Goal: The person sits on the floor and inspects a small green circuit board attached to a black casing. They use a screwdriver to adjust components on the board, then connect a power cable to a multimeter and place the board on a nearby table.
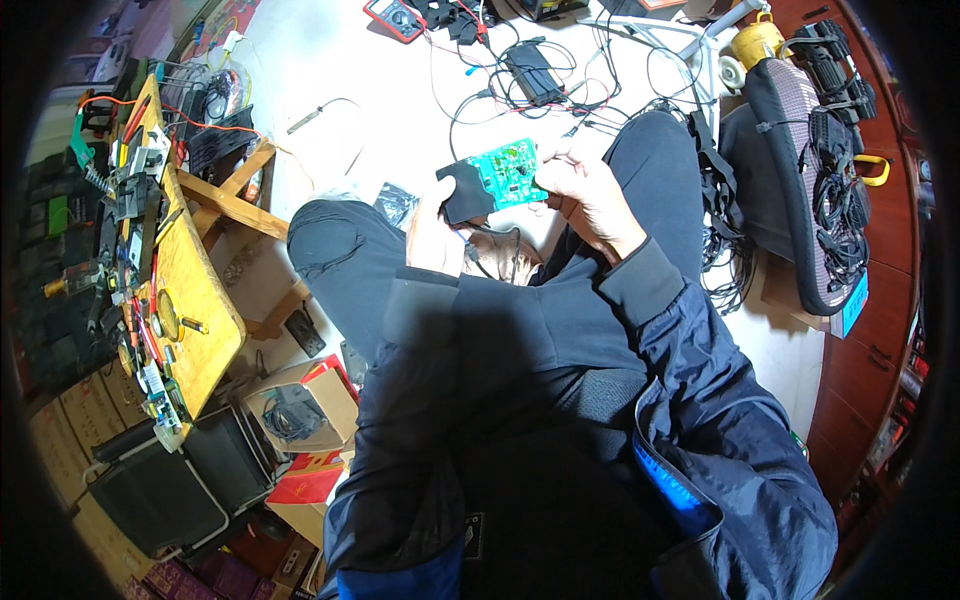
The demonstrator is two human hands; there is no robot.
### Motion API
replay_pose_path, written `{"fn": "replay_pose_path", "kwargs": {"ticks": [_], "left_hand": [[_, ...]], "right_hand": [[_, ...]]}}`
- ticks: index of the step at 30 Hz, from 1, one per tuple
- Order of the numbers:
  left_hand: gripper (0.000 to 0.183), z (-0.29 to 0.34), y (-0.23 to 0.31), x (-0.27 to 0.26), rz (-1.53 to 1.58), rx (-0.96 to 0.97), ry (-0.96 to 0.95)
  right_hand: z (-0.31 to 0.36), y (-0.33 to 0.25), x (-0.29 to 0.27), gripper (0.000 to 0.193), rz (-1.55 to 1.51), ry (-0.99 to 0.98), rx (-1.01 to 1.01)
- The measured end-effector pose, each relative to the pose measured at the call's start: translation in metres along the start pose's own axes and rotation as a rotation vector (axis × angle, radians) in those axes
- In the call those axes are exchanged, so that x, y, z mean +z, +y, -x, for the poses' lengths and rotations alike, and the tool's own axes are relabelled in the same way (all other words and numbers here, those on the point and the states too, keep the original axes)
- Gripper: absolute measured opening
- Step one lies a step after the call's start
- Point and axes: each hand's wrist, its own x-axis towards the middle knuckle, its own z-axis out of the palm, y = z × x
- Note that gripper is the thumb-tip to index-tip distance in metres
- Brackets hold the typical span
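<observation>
A green circuit board (512, 172) with small dark parts on it is held up over my lap, between my two hands. A black flat piece (465, 194) covers or adjoins its left end; I cannot tell how the two are joined. My left hand (436, 226) is closed on the black piece, thumb on top. My right hand (590, 192) pinches the board's right edge between thumb and fingers. Below the board a thin dark cable (515, 255) hangs near my feet.
On the white floor ahead lie a black power adapter (535, 72), tangled cables and a red multimeter (396, 18). A yellow wooden table (205, 310) with several tools stands left. At right, a cushioned chair (790, 170) carries coiled cables. An open cardboard box (345, 410) sits lower left.
</observation>
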Motion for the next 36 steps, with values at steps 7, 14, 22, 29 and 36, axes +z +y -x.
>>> {"fn": "replay_pose_path", "kwargs": {"ticks": [7,14,22,29,36], "left_hand": [[0.042,-0.017,-0.02,-0.007,-0.112,0.029,-0.021],[0.043,-0.021,-0.027,-0.009,-0.046,0.021,-0.106],[0.031,-0.018,-0.024,0.004,0.07,0.06,-0.074],[0.032,0.008,0.013,0.024,-0.156,0.296,0.002],[0.038,0.024,0.045,0.05,-0.198,0.483,-0.037]], "right_hand": [[0.007,-0.006,0.009,0.031,0.129,-0.028,-0.049],[0.009,-0.008,0.016,0.039,0.149,-0.049,-0.054],[0.011,-0.008,0.018,0.039,0.149,-0.058,-0.059],[0.002,-0.01,0.006,0.044,0.193,-0.008,-0.128],[0.003,-0.016,0.013,0.05,0.14,0.007,-0.109]]}}
